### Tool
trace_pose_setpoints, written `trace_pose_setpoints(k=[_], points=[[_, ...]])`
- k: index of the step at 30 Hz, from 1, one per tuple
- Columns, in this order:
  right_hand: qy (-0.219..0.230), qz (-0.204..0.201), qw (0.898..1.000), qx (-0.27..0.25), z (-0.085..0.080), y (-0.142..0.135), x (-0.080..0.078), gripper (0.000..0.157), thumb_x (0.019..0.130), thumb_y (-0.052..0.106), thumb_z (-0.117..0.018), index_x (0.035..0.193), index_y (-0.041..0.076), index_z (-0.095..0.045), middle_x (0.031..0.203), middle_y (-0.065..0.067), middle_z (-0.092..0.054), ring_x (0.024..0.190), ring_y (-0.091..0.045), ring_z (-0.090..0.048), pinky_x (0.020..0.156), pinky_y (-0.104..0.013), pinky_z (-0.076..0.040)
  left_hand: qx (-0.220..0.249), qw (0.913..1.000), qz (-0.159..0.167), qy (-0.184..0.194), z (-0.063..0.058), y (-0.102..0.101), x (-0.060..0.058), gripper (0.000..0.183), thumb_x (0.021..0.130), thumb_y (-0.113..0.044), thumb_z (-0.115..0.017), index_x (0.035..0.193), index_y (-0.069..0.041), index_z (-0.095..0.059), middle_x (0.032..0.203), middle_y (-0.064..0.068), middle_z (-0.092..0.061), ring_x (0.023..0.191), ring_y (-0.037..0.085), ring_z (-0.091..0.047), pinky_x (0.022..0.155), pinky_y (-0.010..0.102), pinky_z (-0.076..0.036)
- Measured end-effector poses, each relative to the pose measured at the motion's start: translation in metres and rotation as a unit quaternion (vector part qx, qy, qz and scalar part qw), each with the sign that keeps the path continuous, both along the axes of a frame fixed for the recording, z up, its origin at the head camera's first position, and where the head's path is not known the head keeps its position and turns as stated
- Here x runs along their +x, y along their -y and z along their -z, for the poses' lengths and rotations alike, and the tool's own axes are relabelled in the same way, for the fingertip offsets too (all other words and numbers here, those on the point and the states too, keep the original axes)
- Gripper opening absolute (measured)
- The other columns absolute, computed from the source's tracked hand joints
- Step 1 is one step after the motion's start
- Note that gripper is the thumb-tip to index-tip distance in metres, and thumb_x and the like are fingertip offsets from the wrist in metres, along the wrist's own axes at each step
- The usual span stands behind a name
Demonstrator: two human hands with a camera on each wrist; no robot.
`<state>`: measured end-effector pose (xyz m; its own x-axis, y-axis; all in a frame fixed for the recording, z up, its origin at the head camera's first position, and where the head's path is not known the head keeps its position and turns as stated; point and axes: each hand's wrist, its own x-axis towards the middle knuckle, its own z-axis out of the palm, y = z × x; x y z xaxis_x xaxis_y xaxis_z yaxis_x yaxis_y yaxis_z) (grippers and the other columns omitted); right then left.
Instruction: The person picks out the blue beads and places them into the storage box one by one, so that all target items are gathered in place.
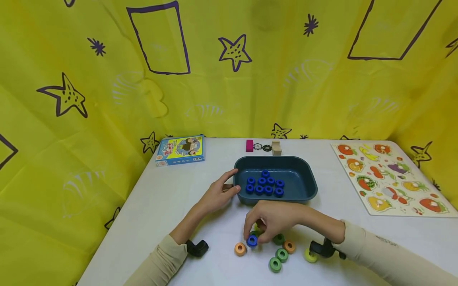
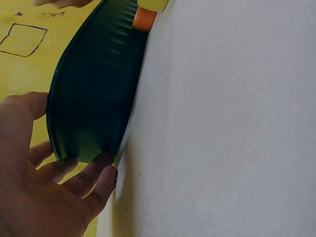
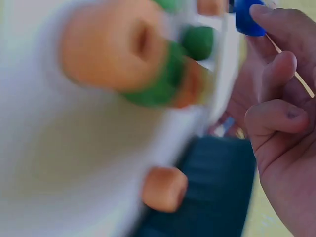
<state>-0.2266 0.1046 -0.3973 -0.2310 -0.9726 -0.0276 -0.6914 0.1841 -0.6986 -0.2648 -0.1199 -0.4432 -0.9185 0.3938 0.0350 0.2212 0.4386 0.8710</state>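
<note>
A dark teal tray [image 1: 298, 182] stands in the middle of the table, with several blue ring beads [image 1: 268, 190] in its left half. My left hand [image 1: 218, 194] holds the tray's left end, thumb and fingers bent around the rim. In the left wrist view the fingertips [image 2: 104, 180] lie along that end wall. My right hand [image 1: 273, 216] is in front of the tray. Between its thumb and fingertip it pinches a blue ring bead [image 1: 252, 241], also visible in the right wrist view. Part of the bead group is hidden under this hand.
Around the right hand lie an orange bead [image 1: 240, 249], green beads [image 1: 275, 265] and a yellow bead [image 1: 310, 257]. A picture box [image 1: 180, 151] sits back left, a fruit puzzle board [image 1: 390, 178] at right. Behind the tray are a pink block [image 1: 249, 145], two chips and a wooden block [image 1: 276, 148].
</note>
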Motion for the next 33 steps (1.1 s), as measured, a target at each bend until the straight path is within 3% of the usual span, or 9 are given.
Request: trace_pose_setpoints(k=[3, 8, 12, 16, 20, 26, 33], points=[[0.007, 0.040, 0.999, -0.031, -0.019, -0.006, -0.012, 0.027, 0.080, 0.015, -0.072, 0.103, 0.030, -0.069, 0.096, 0.016, -0.062, 0.060, -0.004, -0.049, 0.052, -0.022, -0.045, -0.003, 1.0000, 0.001, -0.001, 0.000, 0.001, 0.000, 0.061, 0.090, -0.045, -0.056, 0.145, -0.034, -0.029, 0.149, -0.007, -0.028, 0.117, 0.020, -0.052, 0.092, 0.043, -0.044], [-0.019, 0.131, 0.988, -0.085, -0.035, -0.020, -0.051, 0.026, 0.081, 0.023, -0.074, 0.106, 0.028, -0.069, 0.093, 0.007, -0.064, 0.062, -0.011, -0.050, 0.050, -0.026, -0.043, -0.002, 1.0000, 0.002, 0.003, 0.001, 0.001, -0.001, 0.060, 0.090, -0.048, -0.055, 0.144, -0.039, -0.029, 0.149, -0.007, -0.027, 0.117, 0.019, -0.051, 0.093, 0.043, -0.043], [-0.029, 0.209, 0.973, -0.090, -0.029, -0.030, -0.082, 0.027, 0.081, 0.028, -0.073, 0.108, 0.025, -0.069, 0.084, 0.003, -0.063, 0.062, -0.014, -0.050, 0.052, -0.025, -0.041, 0.001, 1.0000, 0.002, 0.003, 0.001, 0.001, -0.001, 0.059, 0.090, -0.047, -0.055, 0.143, -0.040, -0.029, 0.149, -0.006, -0.027, 0.117, 0.019, -0.052, 0.093, 0.044, -0.043], [-0.042, 0.276, 0.957, -0.073, -0.016, -0.035, -0.102, 0.028, 0.081, 0.027, -0.073, 0.108, 0.020, -0.069, 0.071, 0.003, -0.060, 0.057, -0.015, -0.048, 0.049, -0.025, -0.039, 0.002, 1.0000, 0.003, 0.005, 0.001, 0.001, 0.000, 0.060, 0.090, -0.046, -0.055, 0.144, -0.038, -0.029, 0.149, -0.006, -0.026, 0.117, 0.018, -0.052, 0.093, 0.043, -0.043], [-0.049, 0.320, 0.944, -0.063, -0.001, -0.036, -0.114, 0.028, 0.079, 0.024, -0.075, 0.106, 0.017, -0.071, 0.075, 0.004, -0.064, 0.055, -0.015, -0.049, 0.049, -0.025, -0.038, 0.003, 1.0000, 0.003, 0.005, 0.001, 0.001, 0.000, 0.062, 0.090, -0.047, -0.055, 0.145, -0.035, -0.029, 0.149, -0.006, -0.026, 0.117, 0.018, -0.052, 0.093, 0.043, -0.043], [-0.059, 0.341, 0.936, -0.064, 0.015, -0.034, -0.124, 0.027, 0.077, 0.017, -0.076, 0.103, 0.011, -0.072, 0.092, 0.001, -0.069, 0.058, -0.014, -0.052, 0.052, -0.026, -0.042, 0.000, 1.0000, 0.001, 0.006, 0.002, 0.001, -0.001, 0.062, 0.090, -0.048, -0.055, 0.145, -0.034, -0.029, 0.149, -0.006, -0.026, 0.117, 0.018, -0.052, 0.093, 0.043, -0.043], [-0.054, 0.371, 0.926, -0.042, 0.023, -0.030, -0.126, 0.025, 0.077, 0.015, -0.076, 0.101, 0.010, -0.073, 0.098, -0.002, -0.069, 0.087, -0.015, -0.062, 0.076, -0.035, -0.049, 0.003, 1.0000, 0.006, 0.007, 0.001, 0.001, -0.001, 0.062, 0.091, -0.046, -0.054, 0.146, -0.034, -0.028, 0.150, -0.004, -0.026, 0.117, 0.020, -0.051, 0.092, 0.044, -0.043]])
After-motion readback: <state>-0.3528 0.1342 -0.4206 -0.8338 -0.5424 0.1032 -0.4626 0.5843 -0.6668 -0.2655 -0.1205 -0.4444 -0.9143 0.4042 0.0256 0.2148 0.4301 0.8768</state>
